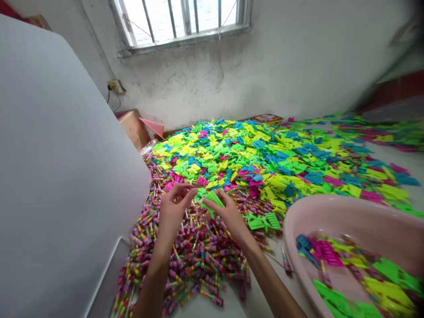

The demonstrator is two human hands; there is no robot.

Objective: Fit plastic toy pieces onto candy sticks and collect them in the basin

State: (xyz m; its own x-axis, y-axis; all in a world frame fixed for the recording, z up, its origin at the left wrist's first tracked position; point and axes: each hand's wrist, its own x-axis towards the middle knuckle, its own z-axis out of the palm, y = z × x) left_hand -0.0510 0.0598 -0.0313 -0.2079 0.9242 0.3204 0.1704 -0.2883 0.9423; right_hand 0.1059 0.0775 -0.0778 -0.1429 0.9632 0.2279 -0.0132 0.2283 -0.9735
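The right hand [231,215] pinched a green plastic piece [214,198], the left hand [172,204] curled half open, hold unclear, and a loose pinch could drop it.

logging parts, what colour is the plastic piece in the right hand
Bright green plastic piece; head view shows it best.

free above pile [232,152] | left: white panel [73,154] | right: pink tub [374,225]

Tube pile [205,260] before a plastic-piece heap [225,154]
Panel [66,154] along the left of the frame; tub [347,216] with loose pieces [326,252] in it at lower right; wall [298,66] behind, window [179,20] at top; left hand [174,203] and right hand [228,213] at centre, between panel and tub.
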